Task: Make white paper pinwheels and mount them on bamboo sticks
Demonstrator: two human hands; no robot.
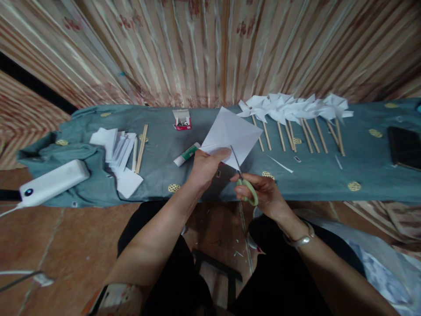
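Observation:
A square sheet of white paper (226,127), creased along its diagonals, is pinched at its lower left by my left hand (208,164). My right hand (263,191) grips the pale green handles of a pair of scissors (249,189). Their blades reach up over the lower corner of the sheet, toward its middle. Just left of the paper lies a white and green glue stick (187,154). Behind it, a small red and white box (182,120) stands with its lid up and shiny metal bits inside.
Several paper pinwheels on wooden sticks (292,107) lie in a row at the back right. Paper pieces (121,151), sticks (141,149) and a white power bank (54,182) are at left. A dark phone (404,147) lies far right on the green cloth (322,175). A curtain (197,52) hangs behind.

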